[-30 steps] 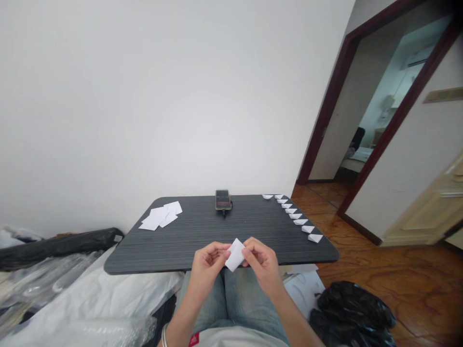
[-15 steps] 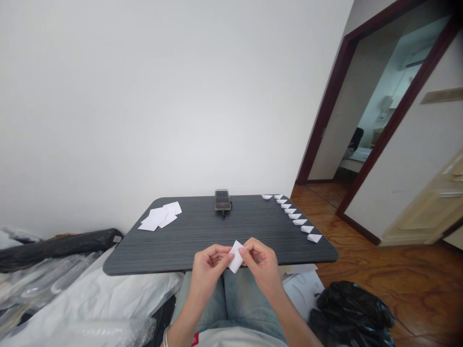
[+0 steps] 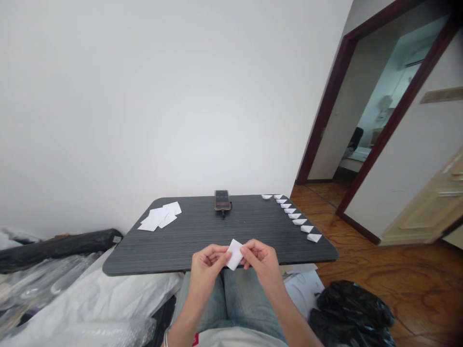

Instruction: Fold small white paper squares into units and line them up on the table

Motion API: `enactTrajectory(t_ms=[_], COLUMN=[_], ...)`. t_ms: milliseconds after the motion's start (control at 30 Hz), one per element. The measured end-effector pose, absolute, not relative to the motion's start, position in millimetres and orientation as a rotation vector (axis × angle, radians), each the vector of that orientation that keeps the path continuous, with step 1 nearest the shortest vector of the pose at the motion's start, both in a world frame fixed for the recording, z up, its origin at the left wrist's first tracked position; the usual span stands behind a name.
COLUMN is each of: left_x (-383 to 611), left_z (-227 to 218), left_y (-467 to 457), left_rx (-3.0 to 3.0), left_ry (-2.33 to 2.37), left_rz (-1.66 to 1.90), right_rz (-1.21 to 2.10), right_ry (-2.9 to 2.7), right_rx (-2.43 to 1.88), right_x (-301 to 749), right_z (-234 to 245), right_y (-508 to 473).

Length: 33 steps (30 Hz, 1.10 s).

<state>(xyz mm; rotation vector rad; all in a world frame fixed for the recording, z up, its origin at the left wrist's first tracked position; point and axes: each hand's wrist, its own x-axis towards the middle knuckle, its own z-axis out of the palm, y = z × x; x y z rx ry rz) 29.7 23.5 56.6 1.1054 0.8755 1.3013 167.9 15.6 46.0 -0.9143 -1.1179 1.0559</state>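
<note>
Pinching a small white paper (image 3: 234, 254) between thumb and fingers of the left hand (image 3: 208, 262) on its left and of the right hand (image 3: 262, 261) on its right, at the lower centre of the frame, in front of the dark table (image 3: 202, 235)'s near edge. Probably working a fold, so best matching edges before pressing, then running a thumb firmly along the crease without buckling the sheet. Not being able to tell finger placement behind it. Seeing folded white pieces (image 3: 299, 222) right of centre, possibly useful for judging crispness, and loose white sheets (image 3: 154, 219) left of centre, well apart from both hands.
</note>
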Motion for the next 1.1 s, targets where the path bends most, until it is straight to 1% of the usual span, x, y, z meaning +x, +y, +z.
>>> enactTrajectory(t_ms=[333, 700, 833, 1100], left_x=[28, 22, 20, 21], left_z=[55, 51, 50, 48], left_y=[24, 27, 27, 28], left_rx=[1.095, 1.286, 1.303, 1.26], left_ry=[0.884, 0.926, 0.903, 0.881], left_rz=[1.302, 1.205, 1.167, 1.165], right_rz=[0.934, 1.08, 1.155, 1.131], right_ry=[-1.196, -1.34, -1.288, -1.167], right_rx=[-0.868, -0.88, -0.878, -0.907], right_x=[176, 186, 184, 176], right_z=[39, 45, 50, 44], right_y=[17, 20, 16, 20])
